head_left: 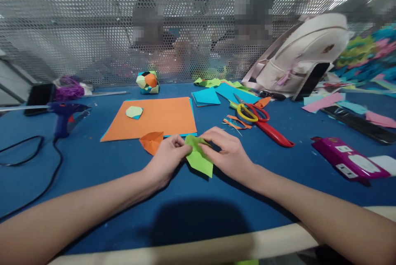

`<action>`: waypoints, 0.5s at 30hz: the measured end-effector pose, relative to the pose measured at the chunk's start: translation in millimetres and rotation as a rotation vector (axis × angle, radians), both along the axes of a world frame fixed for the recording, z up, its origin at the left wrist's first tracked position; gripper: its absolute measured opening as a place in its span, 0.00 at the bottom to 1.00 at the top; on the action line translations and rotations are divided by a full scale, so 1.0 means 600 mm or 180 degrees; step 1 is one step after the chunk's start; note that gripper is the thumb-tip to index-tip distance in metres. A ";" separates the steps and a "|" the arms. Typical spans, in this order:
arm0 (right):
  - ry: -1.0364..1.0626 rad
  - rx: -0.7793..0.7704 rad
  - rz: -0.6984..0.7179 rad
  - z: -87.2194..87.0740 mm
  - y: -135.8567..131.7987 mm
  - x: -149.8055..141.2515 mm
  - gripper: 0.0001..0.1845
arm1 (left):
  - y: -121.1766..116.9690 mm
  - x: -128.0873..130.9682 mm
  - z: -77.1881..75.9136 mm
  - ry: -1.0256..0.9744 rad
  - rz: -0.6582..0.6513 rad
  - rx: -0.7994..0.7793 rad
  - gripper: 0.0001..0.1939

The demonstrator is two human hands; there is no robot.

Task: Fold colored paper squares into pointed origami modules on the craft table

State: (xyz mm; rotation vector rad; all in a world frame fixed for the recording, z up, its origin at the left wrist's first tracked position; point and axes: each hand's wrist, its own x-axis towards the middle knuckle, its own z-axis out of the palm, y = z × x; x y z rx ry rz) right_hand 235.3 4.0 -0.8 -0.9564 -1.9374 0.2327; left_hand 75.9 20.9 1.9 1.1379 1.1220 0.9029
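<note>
A piece of light green paper (200, 161) with creases and an uneven outline is held just above the blue table. My left hand (168, 155) pinches its left edge between thumb and fingers. On the other side my right hand (227, 153) grips its upper right part, the fingertips bent over the paper. An orange folded paper piece (151, 142) lies right beside my left hand. Behind it rests a stack of orange sheets (163, 114) with blue under it, and a small pale green paper hexagon (134, 112) sits on top.
Scissors (252, 112), a red cutter (275, 134) and paper scraps lie right of centre. A glue gun (64, 116) with its cord is at left. Further back are a paper ball (147, 82), blue paper squares (206, 97) and a white backpack (306, 55) against a mesh panel.
</note>
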 end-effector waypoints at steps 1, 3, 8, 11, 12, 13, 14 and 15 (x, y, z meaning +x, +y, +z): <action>-0.0029 0.0073 -0.0019 0.000 0.000 0.000 0.06 | -0.001 0.000 0.001 0.0059 0.0022 0.0026 0.08; -0.0099 0.0202 -0.0044 0.000 -0.001 0.000 0.06 | -0.003 0.000 0.003 0.0201 0.0062 0.0131 0.08; -0.0475 0.0504 -0.0037 -0.003 0.001 0.005 0.08 | -0.007 -0.002 0.005 0.0414 0.0036 0.0345 0.09; -0.0844 0.0674 -0.0066 -0.005 0.002 0.008 0.10 | -0.007 -0.002 0.005 0.0439 0.0021 0.0338 0.08; -0.0949 0.0705 -0.0061 -0.005 0.002 0.008 0.11 | -0.007 -0.002 0.005 0.0438 0.0024 0.0335 0.08; -0.1040 0.0726 -0.0058 -0.005 0.002 0.009 0.12 | -0.007 -0.002 0.005 0.0437 0.0036 0.0335 0.08; -0.1119 0.0747 -0.0060 -0.004 0.002 0.009 0.12 | -0.007 -0.002 0.005 0.0441 0.0047 0.0334 0.08; -0.1193 0.0763 -0.0069 -0.003 0.002 0.010 0.13 | -0.007 -0.002 0.006 0.0453 0.0055 0.0328 0.08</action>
